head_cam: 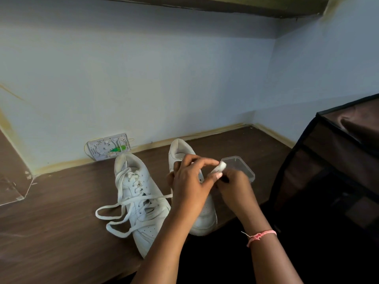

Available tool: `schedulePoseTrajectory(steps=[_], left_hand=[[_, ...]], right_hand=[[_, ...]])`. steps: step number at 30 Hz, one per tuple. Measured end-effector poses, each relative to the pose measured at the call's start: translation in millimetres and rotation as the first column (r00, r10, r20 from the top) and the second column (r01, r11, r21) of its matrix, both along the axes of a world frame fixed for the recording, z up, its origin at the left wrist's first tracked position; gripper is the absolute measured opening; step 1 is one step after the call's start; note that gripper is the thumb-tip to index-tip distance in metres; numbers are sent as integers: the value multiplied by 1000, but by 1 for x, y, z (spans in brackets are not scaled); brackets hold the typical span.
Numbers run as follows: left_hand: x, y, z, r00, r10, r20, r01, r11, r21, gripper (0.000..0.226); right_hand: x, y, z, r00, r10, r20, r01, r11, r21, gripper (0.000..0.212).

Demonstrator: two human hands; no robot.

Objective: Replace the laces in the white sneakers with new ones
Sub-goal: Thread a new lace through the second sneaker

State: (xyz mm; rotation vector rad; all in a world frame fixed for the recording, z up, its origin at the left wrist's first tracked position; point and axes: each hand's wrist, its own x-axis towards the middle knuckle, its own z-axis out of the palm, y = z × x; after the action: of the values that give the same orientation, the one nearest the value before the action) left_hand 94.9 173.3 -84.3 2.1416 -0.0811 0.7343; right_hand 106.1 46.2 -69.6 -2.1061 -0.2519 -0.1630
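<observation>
Two white sneakers stand side by side on a dark wooden surface (51,232), toes toward me. The left sneaker (137,199) has its white lace (114,218) loosened, with long loops trailing to the left. Both hands hover over the right sneaker (205,218) and hide most of it. My left hand (190,181) and my right hand (235,187) meet above it and together pinch a small rolled white lace bundle (220,167). A pink thread bracelet circles my right wrist.
A clear plastic container (244,167) sits just behind my right hand. A white plate with a green part (108,147) leans on the wall at the back. A dark brown fabric cabinet (338,160) stands close on the right. A shelf hangs overhead.
</observation>
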Motion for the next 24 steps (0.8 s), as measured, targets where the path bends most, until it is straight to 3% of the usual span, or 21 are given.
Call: schedulePoseTrajectory(steps=[2,5,7,11,13,15,17,18,20,24], left_hand=[[-3,11,-1,988,8,-153,22,981,194,55],[-8,20,-5,934,145,-326,38,867,496,69],[-10,20,-6,927,154,-343,44,862,506,68],[-10,23,-10,926,113,-361,67,890,451,66],[-10,24,-10,923,105,-369,69,900,431,70],[-10,24,-9,925,102,-366,69,902,426,75],[-10,25,-9,928,103,-357,63,903,425,78],[-10,25,-9,931,105,-350,58,904,424,79],[-12,25,-10,934,109,-340,52,901,430,78],[-13,22,-9,932,118,-342,40,905,423,78]], right_hand=[[2,-3,-3,997,-76,-20,77,996,53,20],[4,-2,-6,983,-127,-136,150,972,181,20],[6,-2,-3,968,-154,-198,220,901,373,19],[5,-25,25,957,-235,-167,272,545,793,18],[5,-34,33,975,-172,-140,209,512,833,17],[6,-30,26,981,-120,-151,192,690,698,14],[8,-21,9,987,-102,-120,132,952,277,13],[6,-14,3,991,-51,-122,60,995,74,10],[0,2,-7,988,27,-151,-39,996,-78,4],[-4,16,-15,997,-71,28,75,981,-180,13]])
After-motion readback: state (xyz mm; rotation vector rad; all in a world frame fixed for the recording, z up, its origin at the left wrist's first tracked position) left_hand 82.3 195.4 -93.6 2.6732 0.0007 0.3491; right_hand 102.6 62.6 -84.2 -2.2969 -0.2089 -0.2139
